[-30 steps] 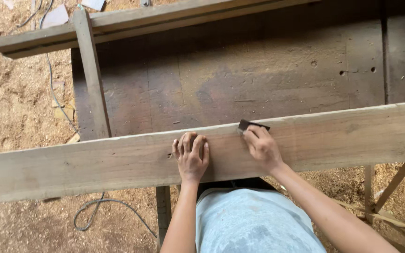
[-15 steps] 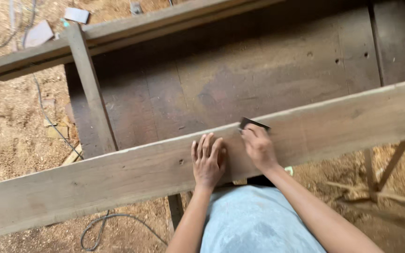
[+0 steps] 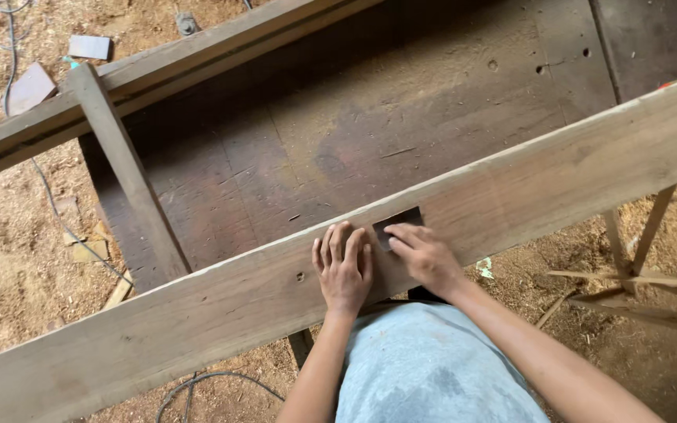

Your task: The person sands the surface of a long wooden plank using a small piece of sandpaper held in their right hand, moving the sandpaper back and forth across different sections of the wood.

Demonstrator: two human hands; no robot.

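At six o'clock, nearest the camera, the person's torso in a light blue shirt [image 3: 425,364], with both bare forearms rising toward the centre. Left hand [image 3: 344,266]: laid palm-down on the pale wooden plank [image 3: 197,313], fingers extended and slightly spread, grasping nothing. Right hand [image 3: 425,254]: just beside the left, at its three o'clock, fingertips pressing a small dark rectangular sheet [image 3: 399,223], apparently sandpaper, flat against the plank's face; the hand is not closed around it. The sheet lies near the plank's far edge, at twelve o'clock from the two hands. The plank runs diagonally from seven o'clock to two o'clock across the whole view, with a small knot hole at nine o'clock from the left hand.

Beyond the plank: a dark, worn wooden workbench top [image 3: 370,133], bearing a few drilled holes toward one o'clock. A narrow wooden batten [image 3: 123,168] lies on the bench at ten o'clock, and a long timber beam [image 3: 158,70] borders the bench's far side. At four o'clock, thin wooden trestle legs [image 3: 628,266]. Sawdust-covered ground [image 3: 9,251] at nine o'clock, crossed by a thin cable [image 3: 56,211]; small grey offcuts [image 3: 88,47] at eleven o'clock.
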